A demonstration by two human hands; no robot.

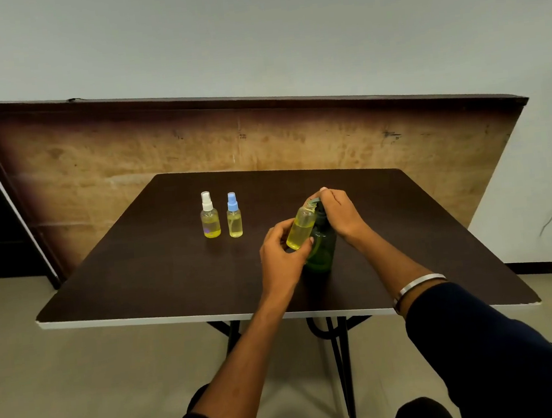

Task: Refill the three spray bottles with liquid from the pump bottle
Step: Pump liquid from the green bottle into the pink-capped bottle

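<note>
A dark green pump bottle (323,248) stands on the dark table (158,272), right of centre. My right hand (341,214) is closed over its pump head from above. My left hand (281,252) holds a small clear spray bottle (300,228) with its cap off, tilted, its open mouth up against the pump's nozzle. Yellow liquid fills most of it. Two more spray bottles stand upright at the back left: one with a white cap (209,215) and one with a blue cap (234,216), both holding yellow liquid. I cannot see the removed cap.
A large wooden board (192,142) leans against the wall just behind the table. The table's white front edge (177,318) is close to my knees. Cables lie on the floor at the right.
</note>
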